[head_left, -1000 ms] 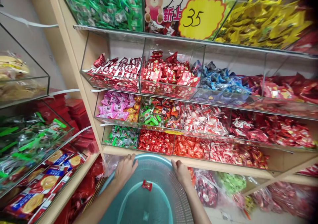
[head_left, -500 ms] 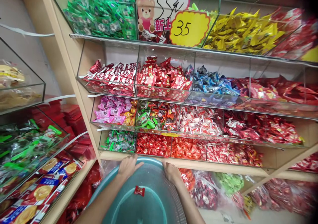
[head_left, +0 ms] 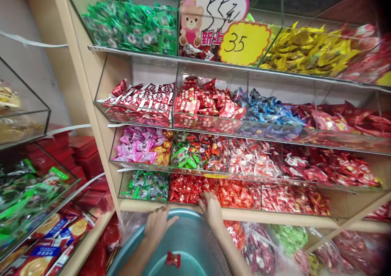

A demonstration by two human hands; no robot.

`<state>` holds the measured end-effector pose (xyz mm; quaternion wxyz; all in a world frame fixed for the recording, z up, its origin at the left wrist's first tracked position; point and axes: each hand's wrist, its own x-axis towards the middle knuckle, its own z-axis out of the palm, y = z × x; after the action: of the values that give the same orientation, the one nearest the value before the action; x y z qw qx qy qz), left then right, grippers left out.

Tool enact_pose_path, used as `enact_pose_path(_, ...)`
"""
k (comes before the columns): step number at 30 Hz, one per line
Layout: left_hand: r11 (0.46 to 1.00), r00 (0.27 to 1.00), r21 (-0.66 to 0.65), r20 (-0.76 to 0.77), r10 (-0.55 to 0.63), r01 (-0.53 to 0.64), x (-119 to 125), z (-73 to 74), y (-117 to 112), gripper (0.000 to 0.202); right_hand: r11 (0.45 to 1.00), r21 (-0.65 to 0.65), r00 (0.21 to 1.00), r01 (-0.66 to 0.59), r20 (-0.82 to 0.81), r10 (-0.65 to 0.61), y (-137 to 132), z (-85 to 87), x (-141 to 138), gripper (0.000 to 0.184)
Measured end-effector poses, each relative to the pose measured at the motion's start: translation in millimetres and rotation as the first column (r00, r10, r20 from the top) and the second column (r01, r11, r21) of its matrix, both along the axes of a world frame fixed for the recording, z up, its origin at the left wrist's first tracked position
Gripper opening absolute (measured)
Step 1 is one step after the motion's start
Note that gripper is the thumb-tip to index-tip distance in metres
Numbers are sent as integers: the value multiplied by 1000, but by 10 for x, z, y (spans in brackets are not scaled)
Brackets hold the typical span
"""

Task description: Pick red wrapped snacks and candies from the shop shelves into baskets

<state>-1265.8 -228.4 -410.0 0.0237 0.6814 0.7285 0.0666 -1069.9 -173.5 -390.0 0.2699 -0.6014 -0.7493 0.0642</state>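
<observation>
A round teal plastic basin (head_left: 195, 237) sits low in front of me, with one red wrapped candy (head_left: 172, 259) lying in it. My left hand (head_left: 158, 224) rests on the basin's far rim, fingers curled over the edge. My right hand (head_left: 210, 209) has reached up off the rim to the lowest clear bin of red wrapped candies (head_left: 189, 186); its fingertips are at the bin's front edge, and whether they hold a candy is hidden.
Wooden shelves carry tiers of clear bins of wrapped sweets: green (head_left: 131, 23), yellow (head_left: 308, 51), red, blue (head_left: 269, 109), pink (head_left: 137, 145). A yellow "35" price sign (head_left: 242, 43) stands on top. More bins stand at the left; bagged sweets (head_left: 269, 243) lie under the bottom shelf.
My right hand left the basin's rim and moved up to the bottom bin of red candies. The left hand stayed on the rim. The view shifted downward slightly.
</observation>
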Motion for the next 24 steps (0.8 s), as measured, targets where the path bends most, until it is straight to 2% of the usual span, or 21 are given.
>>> enact_pose_path(3, 1000, 1000, -14, 4, -16, 16, -59, 42, -4, 53, 998, -61, 999, 14, 42, -12, 162, 79, -196, 17)
enact_pose_path(6, 999, 999, -30, -31, -33, 32, -142, 100, 9, 52, 990, -127, 995, 56, 91, -44, 265, 81, -331, 15)
enact_pose_path(9, 999, 997, -42, -70, -25, 22, -220, 152, -5, 53, 981, -183, 993, 58, 116, -38, 318, 38, -367, 17)
enact_pose_path(12, 999, 996, -50, -92, -21, 17, -252, 166, -43, 54, 989, -143, 997, 37, 77, -26, 348, 10, -305, 21)
enact_pose_path(16, 998, 994, -60, -100, -38, 33, -178, 131, -61, 56, 1000, 5, 990, -30, -138, 31, 344, 21, -84, 24)
enact_pose_path(18, 998, 996, -57, -87, -33, 28, -97, 104, -51, 56, 995, 48, 949, -89, -299, 99, 295, 9, 43, 27)
enact_pose_path(21, 999, 999, -51, -51, -9, 6, 49, 61, -29, 55, 979, 23, 842, -201, -507, 184, 147, -67, 190, 34)
enact_pose_path(24, 998, 1000, -63, -13, -12, 11, 194, 22, -10, 53, 924, -66, 763, -377, -588, 269, -26, -183, 274, 37)
